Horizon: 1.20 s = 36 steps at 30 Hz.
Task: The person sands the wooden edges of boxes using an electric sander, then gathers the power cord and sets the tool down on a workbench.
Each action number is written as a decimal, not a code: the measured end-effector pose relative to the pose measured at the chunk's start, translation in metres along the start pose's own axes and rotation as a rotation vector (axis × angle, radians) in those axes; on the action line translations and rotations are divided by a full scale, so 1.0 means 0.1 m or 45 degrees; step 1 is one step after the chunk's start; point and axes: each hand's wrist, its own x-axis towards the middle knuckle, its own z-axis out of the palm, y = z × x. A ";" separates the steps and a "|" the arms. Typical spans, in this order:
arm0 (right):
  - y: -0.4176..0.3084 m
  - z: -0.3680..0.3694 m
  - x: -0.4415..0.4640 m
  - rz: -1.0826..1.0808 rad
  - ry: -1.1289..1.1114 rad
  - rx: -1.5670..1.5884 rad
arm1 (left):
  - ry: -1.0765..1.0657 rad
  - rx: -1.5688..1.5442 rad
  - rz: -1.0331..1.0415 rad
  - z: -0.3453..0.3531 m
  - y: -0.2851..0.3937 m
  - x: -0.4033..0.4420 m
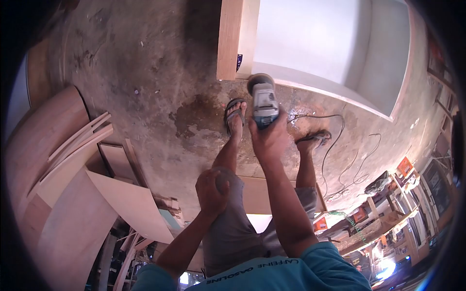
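My right hand (270, 138) is wrapped round the body of a grey and blue angle grinder (265, 101). Its round disc (260, 82) is close to the lower edge of a white-lined wooden box (320, 87); whether they touch is unclear. My left hand (211, 190) rests at my left knee with its fingers curled. A roundish grey shape (224, 180) shows beside those fingers, too unclear to name. A dark cable (340, 127) runs from near the grinder across the floor to the right.
Curved and flat wooden panels (121, 194) lean at the left. My sandalled feet (236, 114) stand apart on the stained concrete floor (160, 87). At the lower right are shelves (383, 218) with timber and assorted items. Behind my legs is a pale board (255, 194).
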 end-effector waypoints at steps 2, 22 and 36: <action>-0.13 0.03 0.04 0.079 -0.066 0.027 | -0.005 -0.005 -0.012 0.02 0.00 0.01; 0.09 -0.26 0.33 -0.093 -0.066 0.008 | -0.011 -0.004 0.024 0.01 0.14 0.05; -0.04 -0.24 0.48 -0.211 -0.263 -0.115 | -0.033 -0.074 -0.071 0.05 0.07 0.00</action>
